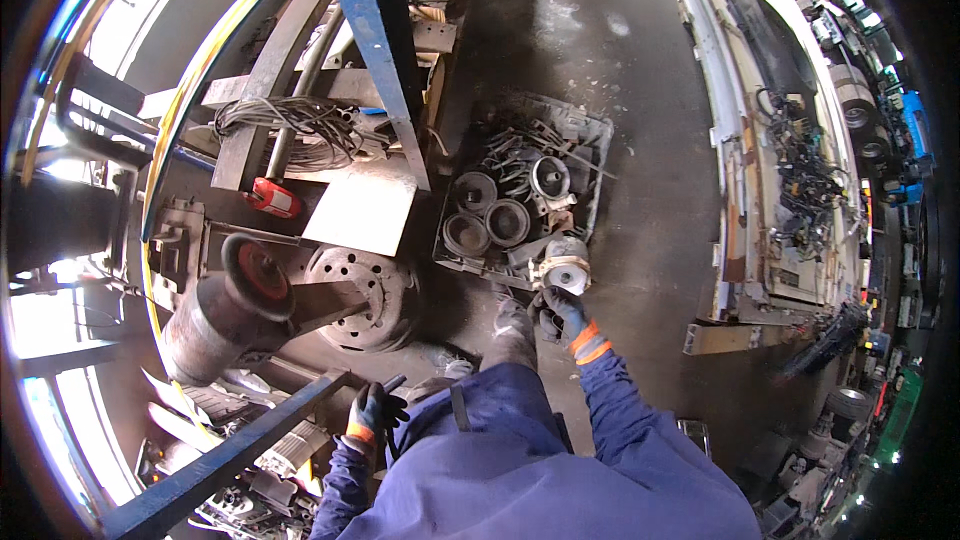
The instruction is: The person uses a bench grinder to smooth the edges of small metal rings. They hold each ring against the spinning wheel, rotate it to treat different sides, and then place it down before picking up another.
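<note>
My right hand (pixel 562 316), in a dark glove with an orange cuff, is closed at the near edge of a round metal part (pixel 566 268) with a pale flat face. The fingertips are partly hidden, but they appear to grip it. The part is over the near right corner of a low crate (pixel 598 165) full of scrap metal. Inside the crate lie several round cup-like metal parts (pixel 508 223) and a heap of thin rods. By my left hip, my gloved left hand (pixel 374 410) is curled around a short dark bar (pixel 395 382).
A bench grinder (pixel 215 325) on a perforated wheel-like base (pixel 370 290) stands to the left. A blue steel post (pixel 370 30) and a blue rail (pixel 220 455) frame that side. Coiled wire (pixel 290 128) hangs on the bench. Long panels (pixel 740 140) lie at right.
</note>
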